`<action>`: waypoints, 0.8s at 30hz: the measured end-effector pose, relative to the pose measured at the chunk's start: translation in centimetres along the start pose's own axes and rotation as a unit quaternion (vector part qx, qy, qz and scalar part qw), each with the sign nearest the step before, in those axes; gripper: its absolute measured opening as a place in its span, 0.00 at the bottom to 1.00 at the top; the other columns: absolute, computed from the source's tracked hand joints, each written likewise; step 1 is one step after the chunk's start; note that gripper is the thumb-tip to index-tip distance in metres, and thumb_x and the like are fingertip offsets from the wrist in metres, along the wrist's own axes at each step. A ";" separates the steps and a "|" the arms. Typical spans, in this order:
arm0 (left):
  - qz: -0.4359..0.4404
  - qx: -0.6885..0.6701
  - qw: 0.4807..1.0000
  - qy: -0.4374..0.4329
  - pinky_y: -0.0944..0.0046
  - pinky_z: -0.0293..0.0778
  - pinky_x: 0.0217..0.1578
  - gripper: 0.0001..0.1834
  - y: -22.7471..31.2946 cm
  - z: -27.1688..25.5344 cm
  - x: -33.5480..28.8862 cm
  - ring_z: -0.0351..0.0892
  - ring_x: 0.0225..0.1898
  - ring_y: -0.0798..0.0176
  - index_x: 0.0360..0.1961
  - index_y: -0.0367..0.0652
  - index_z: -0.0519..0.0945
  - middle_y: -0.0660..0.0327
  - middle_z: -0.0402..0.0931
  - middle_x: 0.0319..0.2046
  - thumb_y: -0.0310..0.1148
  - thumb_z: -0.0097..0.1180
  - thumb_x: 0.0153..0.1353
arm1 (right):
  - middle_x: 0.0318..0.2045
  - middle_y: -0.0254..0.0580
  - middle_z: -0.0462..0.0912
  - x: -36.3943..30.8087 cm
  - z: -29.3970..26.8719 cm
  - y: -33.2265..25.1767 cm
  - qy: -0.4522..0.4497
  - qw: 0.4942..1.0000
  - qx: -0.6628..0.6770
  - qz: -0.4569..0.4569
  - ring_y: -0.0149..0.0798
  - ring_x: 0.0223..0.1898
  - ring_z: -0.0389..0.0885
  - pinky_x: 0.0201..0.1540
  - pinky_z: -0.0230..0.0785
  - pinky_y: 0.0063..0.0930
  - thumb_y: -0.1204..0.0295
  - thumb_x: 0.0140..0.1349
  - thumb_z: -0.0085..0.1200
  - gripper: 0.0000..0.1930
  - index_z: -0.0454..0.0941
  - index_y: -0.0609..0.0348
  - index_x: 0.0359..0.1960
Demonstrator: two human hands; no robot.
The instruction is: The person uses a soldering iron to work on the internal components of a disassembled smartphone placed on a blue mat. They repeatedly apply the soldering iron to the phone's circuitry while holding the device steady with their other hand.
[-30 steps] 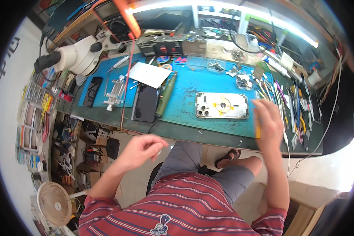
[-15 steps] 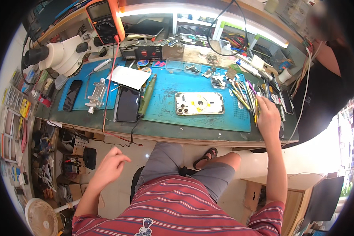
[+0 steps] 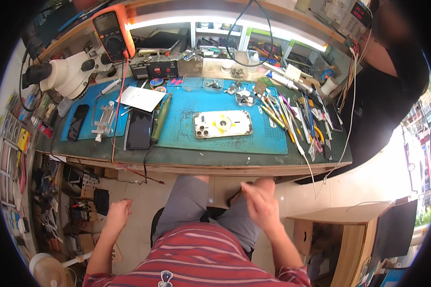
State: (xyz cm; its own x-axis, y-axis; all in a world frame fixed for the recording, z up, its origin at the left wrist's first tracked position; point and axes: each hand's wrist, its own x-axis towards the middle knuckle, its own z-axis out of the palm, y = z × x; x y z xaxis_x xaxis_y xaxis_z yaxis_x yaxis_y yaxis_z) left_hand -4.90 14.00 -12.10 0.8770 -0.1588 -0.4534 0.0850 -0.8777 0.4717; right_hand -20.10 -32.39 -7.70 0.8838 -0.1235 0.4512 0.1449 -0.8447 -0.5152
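Observation:
A phone with its back off, white with a round coil and yellow patches [image 3: 223,124], lies flat on the blue work mat [image 3: 177,136]. Below the bench edge, over my lap, hovers my right hand [image 3: 262,205]. Its fingers are bent together and slightly blurred; whatever they hold, if anything, does not show. My left hand [image 3: 118,213] hangs lower left of the bench with its fingers curled in and nothing seen in them. Neither hand touches the phone. To the phone's right, a heap of pens, tweezers and other hand tools [image 3: 301,119] covers the bench.
Left of the phone are a green pen-shaped tool [image 3: 163,118], a dark phone [image 3: 140,129] under a white sheet [image 3: 142,98], and a clear clamp fixture [image 3: 105,122]. A microscope [image 3: 64,74] and an orange multimeter [image 3: 114,36] stand behind. Another person [image 3: 383,105] is at the right.
My right hand has left the tool heap and come back left, over my lap. My left hand has dropped slightly and its fingers have curled in. The view has shifted right.

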 end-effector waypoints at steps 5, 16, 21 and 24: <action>0.228 0.080 0.964 0.111 0.55 0.85 0.39 0.14 0.3 0.2 -0.3 0.93 0.35 0.52 0.58 0.35 0.85 0.46 0.90 0.41 0.25 0.58 0.73 | 0.40 0.44 0.91 -5.5 3.2 0.7 -0.026 0.990 0.080 0.114 0.41 0.37 0.92 0.40 0.84 0.34 0.82 0.69 0.60 0.20 0.86 0.56 0.61; 0.272 0.208 0.877 0.338 0.50 0.80 0.47 0.29 25.8 -3.2 8.7 0.82 0.49 0.43 0.66 0.35 0.75 0.49 0.77 0.47 0.37 0.69 0.69 | 0.41 0.44 0.91 1.2 1.7 1.7 -0.026 0.979 0.199 -0.021 0.45 0.37 0.91 0.39 0.83 0.36 0.85 0.63 0.62 0.23 0.85 0.60 0.61; 0.200 0.246 0.893 0.319 0.48 0.82 0.40 0.23 24.2 -2.7 10.7 0.85 0.44 0.44 0.55 0.35 0.80 0.50 0.76 0.44 0.39 0.70 0.67 | 0.43 0.45 0.91 2.1 -0.1 2.8 -0.065 0.976 0.206 -0.038 0.45 0.40 0.91 0.42 0.83 0.35 0.85 0.62 0.63 0.25 0.84 0.60 0.62; 0.209 0.225 0.891 0.333 0.46 0.81 0.38 0.17 24.1 -3.1 10.4 0.85 0.40 0.43 0.51 0.39 0.81 0.52 0.77 0.42 0.39 0.68 0.68 | 0.48 0.48 0.90 3.7 -2.2 2.8 -0.060 0.980 0.176 -0.069 0.48 0.46 0.90 0.46 0.83 0.39 0.82 0.62 0.66 0.24 0.85 0.60 0.62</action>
State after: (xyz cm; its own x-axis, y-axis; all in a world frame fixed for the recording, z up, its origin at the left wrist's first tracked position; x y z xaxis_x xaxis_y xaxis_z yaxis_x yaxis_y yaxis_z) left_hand 7.73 -7.39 -3.12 0.8862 -0.3425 0.3121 -0.3824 -0.9210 0.0750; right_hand -17.42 -36.31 -5.88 0.8877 0.0600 0.4566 0.3935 -0.6139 -0.6843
